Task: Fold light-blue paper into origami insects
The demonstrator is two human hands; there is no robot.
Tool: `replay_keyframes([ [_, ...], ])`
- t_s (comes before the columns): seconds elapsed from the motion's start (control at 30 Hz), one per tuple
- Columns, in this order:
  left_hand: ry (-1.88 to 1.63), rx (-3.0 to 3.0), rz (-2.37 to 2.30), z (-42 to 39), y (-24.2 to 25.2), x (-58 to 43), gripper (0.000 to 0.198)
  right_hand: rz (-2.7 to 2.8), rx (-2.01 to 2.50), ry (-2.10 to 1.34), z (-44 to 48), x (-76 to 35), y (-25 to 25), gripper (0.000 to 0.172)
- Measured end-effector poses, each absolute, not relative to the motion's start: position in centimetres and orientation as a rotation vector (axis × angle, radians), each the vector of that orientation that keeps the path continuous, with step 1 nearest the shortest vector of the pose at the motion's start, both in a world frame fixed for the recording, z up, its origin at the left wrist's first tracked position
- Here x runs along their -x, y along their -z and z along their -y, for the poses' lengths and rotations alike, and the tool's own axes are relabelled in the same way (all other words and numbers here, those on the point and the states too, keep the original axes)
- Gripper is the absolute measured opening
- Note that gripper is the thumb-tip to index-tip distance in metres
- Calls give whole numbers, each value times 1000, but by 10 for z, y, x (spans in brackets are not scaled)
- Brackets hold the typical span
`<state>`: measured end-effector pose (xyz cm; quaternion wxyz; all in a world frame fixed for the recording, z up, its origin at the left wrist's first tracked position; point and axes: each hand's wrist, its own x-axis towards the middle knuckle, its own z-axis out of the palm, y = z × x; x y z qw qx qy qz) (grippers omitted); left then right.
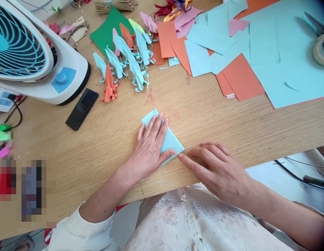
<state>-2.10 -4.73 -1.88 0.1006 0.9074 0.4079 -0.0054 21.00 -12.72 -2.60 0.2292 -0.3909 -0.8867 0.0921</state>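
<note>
A folded sheet of light blue paper (172,140) lies on the wooden table (193,115) in front of me. My left hand (151,143) rests flat across it, fingers stretched out and thumb along its lower edge, covering much of it. Beside the paper's right corner is my right hand (216,164), its index fingertip at or just by that corner and the other fingers loosely bent. Nothing shows in the right hand. Beyond the paper stand several folded paper figures, among them an orange one (109,85) and a light blue one (137,73).
A black phone (82,109) lies left of my hands, near a white fan (70,69). Orange sheets (245,78) and a large light blue sheet (292,73) spread at the back right. A tape roll (316,52) and scissors (317,26) lie at the far right.
</note>
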Motion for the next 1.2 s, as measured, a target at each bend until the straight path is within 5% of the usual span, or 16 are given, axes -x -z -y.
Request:
replay_keyframes([
  [0.47, -88, -2740, -1109, 49, 13, 27, 66, 2410, 1154, -184, 125, -205, 29, 37],
  [0.67, -232, -2887, -720, 53, 4, 30, 49, 2405, 1173, -205, 124, -205, 27, 37],
  [1.2, -67, -2942, -601, 55, 7, 27, 55, 2395, 1204, -205, 124, -203, 28, 29],
])
